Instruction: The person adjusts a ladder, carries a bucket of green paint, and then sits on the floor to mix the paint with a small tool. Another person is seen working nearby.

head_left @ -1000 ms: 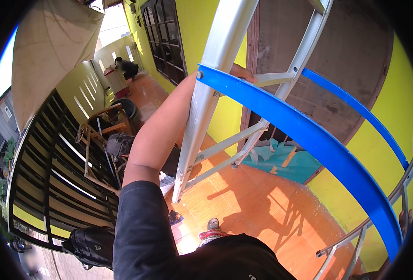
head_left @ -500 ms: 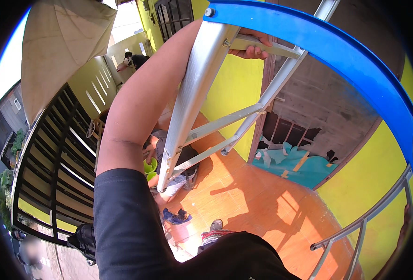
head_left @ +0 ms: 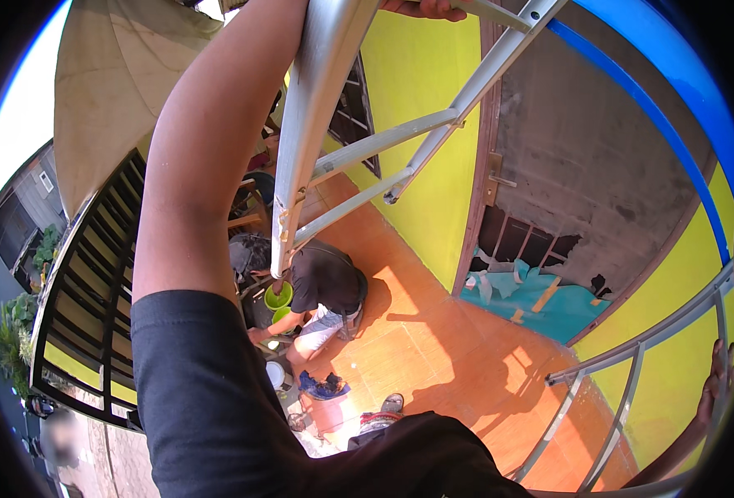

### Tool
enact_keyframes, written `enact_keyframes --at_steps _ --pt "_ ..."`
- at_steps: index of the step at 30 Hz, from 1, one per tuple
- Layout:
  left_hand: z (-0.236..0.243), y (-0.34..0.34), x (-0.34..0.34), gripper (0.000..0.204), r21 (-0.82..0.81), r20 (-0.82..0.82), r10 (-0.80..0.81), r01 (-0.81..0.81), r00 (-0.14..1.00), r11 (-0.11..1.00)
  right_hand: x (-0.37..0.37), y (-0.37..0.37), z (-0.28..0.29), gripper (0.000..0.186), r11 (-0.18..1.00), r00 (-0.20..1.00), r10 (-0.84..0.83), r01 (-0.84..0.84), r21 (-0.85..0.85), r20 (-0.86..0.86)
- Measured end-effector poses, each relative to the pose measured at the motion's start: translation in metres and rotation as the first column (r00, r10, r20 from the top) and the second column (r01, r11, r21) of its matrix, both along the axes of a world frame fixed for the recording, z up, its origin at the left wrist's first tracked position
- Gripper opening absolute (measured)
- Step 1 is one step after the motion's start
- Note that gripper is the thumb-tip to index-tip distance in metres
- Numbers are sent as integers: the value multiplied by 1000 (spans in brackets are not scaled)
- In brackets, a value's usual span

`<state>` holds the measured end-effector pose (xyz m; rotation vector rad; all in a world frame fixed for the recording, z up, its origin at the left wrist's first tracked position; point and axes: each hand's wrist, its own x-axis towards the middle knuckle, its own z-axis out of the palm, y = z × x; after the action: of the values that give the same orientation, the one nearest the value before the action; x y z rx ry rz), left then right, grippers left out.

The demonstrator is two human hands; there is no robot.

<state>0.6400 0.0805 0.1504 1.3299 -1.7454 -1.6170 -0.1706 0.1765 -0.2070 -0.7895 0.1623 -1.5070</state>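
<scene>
I carry a long blue-topped platform [head_left: 665, 33] with silver metal legs [head_left: 321, 100] joined by ladder-like rungs. High at the top edge, my left hand [head_left: 425, 8] has its fingers curled around a rung, partly cut off by the frame. My left arm runs up alongside the thick near leg. At the far right, my right hand [head_left: 713, 386] grips a bar of the other leg frame [head_left: 632, 353]; its thumb side is hard to see in the dark rim. Much of the platform's top lies outside the view.
A person [head_left: 321, 278] crouches on the orange tiled floor [head_left: 433, 349], reaching to green buckets [head_left: 280, 297]. A white bucket [head_left: 277, 375] and blue cloth [head_left: 324, 386] lie close by. A brown door [head_left: 599, 158] with a torn lower panel stands right; a black gate [head_left: 93, 307] left.
The left leg frame and my left hand have risen in view. My right hand shows more at the right edge. The crouching person and green buckets are less covered by the leg.
</scene>
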Motion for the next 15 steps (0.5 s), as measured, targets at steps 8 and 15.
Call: enact_keyframes --at_steps 8,15 --pt "13 54 28 43 -608 -41 90 -96 995 788 65 -32 -26 55 991 988 132 -130 -34 81" --pt "40 83 78 66 -840 -183 210 -264 960 474 189 -57 -28 48 977 960 179 -148 -155 216"
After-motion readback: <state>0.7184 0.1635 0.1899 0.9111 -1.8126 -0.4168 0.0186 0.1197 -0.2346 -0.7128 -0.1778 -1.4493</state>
